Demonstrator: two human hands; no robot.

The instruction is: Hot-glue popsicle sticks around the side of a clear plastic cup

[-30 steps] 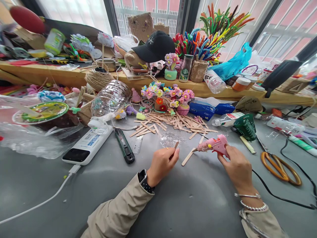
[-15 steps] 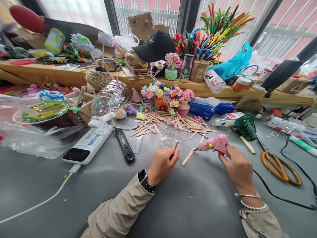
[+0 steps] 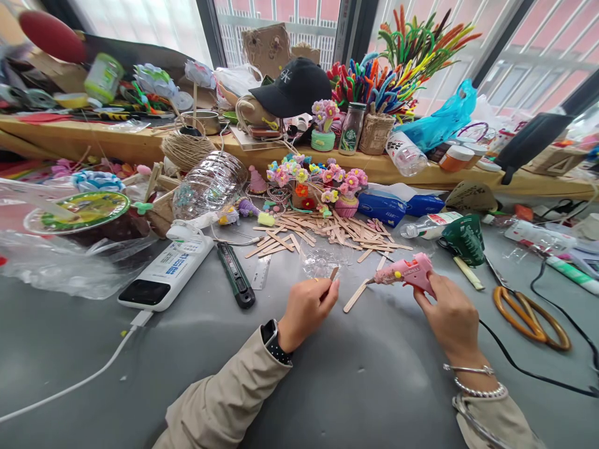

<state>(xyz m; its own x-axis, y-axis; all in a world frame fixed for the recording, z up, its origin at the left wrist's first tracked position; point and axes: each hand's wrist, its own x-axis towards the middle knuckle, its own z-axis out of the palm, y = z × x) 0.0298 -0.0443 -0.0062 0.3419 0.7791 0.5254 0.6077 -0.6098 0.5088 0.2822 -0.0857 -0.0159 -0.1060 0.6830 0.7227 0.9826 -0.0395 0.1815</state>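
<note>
My right hand (image 3: 452, 312) grips a pink hot glue gun (image 3: 407, 274), its nozzle pointing left. The nozzle tip meets, or hovers just over, a wooden craft stick (image 3: 355, 297) lying at a slant on the grey table. Left of that stick, my left hand (image 3: 309, 308) is closed, thumb and fingers pinching a short piece of craft stick (image 3: 334, 273) whose end pokes up. Behind both hands spreads a loose pile of craft sticks (image 3: 327, 229), with a crumpled clear plastic wrapper (image 3: 322, 259) in front of it.
A green utility knife (image 3: 235, 274), a clear ruler (image 3: 261, 272) and a white power bank (image 3: 166, 274) lie to the left. On the right are orange-handled scissors (image 3: 531, 315) and the black cord (image 3: 524, 373). Pipe-cleaner flowers (image 3: 350, 184) stand behind the sticks.
</note>
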